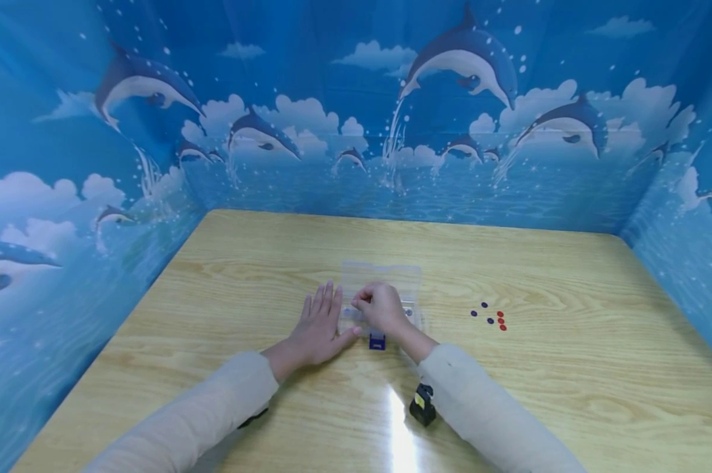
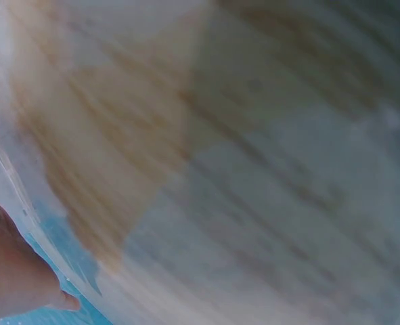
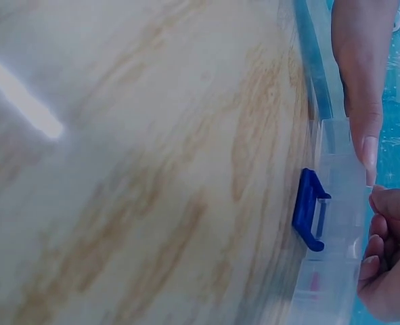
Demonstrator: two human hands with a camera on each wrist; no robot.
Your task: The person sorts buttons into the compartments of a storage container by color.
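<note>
A clear plastic box [image 1: 356, 323] lies on the table with its see-through lid [image 1: 385, 272] tipped back; a dark blue latch [image 1: 377, 342] sits at its front. Several small discs show inside, blurred. My left hand [image 1: 320, 328] rests palm down at the box's left side, fingers straight, thumb against the front left corner. Over the box is my right hand [image 1: 379, 307], fingers curled and thumb meeting the forefinger. In the right wrist view, those fingertips [image 3: 375, 200] are at the box's edge near the left thumb; whether anything small is between them cannot be made out.
To the right of the box lie several red discs [image 1: 501, 321] and dark blue discs [image 1: 484, 305] on the wood-grain table [image 1: 569, 368]. A black wrist camera [image 1: 422, 405] sits by the right sleeve. Blue dolphin-print curtains [image 1: 332, 98] enclose the table's back and sides.
</note>
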